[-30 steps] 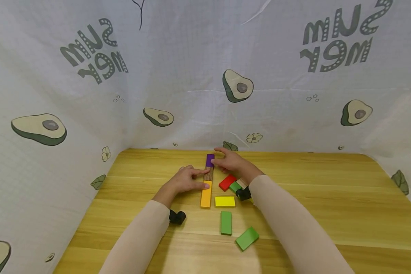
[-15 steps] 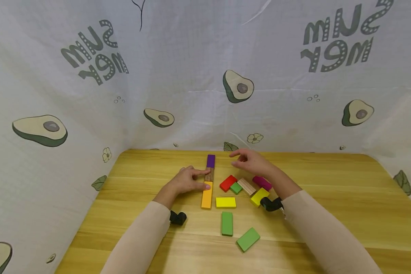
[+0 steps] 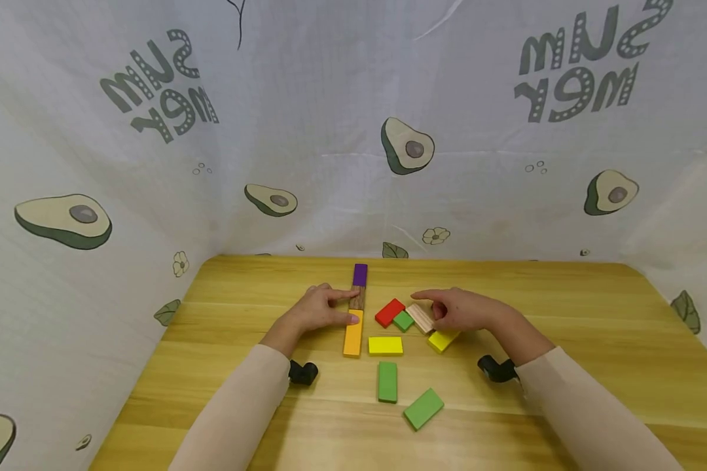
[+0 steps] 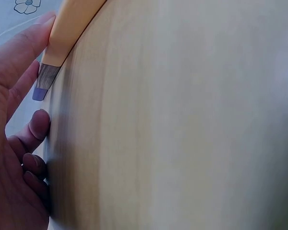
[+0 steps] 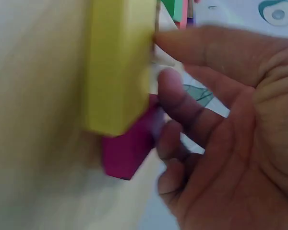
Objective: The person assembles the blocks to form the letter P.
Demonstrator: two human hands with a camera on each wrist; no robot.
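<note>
My left hand (image 3: 315,309) lies beside a row of flat blocks, its index finger touching the dark brown block (image 3: 357,298) and its thumb on the orange block (image 3: 353,335). A purple block (image 3: 360,275) tops that row. Over the loose pile on the right is my right hand (image 3: 462,309), index finger extended and nothing gripped. Close to its fingertips are a light wooden block (image 3: 419,318) and a yellow block (image 3: 443,340). A magenta block (image 5: 127,148) shows under those fingers in the right wrist view; in the head view the hand hides it.
A red block (image 3: 390,313) and a small green block (image 3: 403,320) lie together between the hands. Nearer me are another yellow block (image 3: 385,346), an upright-lying green block (image 3: 387,382) and an angled green block (image 3: 423,409). A printed curtain (image 3: 330,131) hangs behind the wooden table (image 3: 565,340).
My right hand has left the purple block, drawn back to the right and come down over the wooden and magenta blocks. My left hand stays at the row.
</note>
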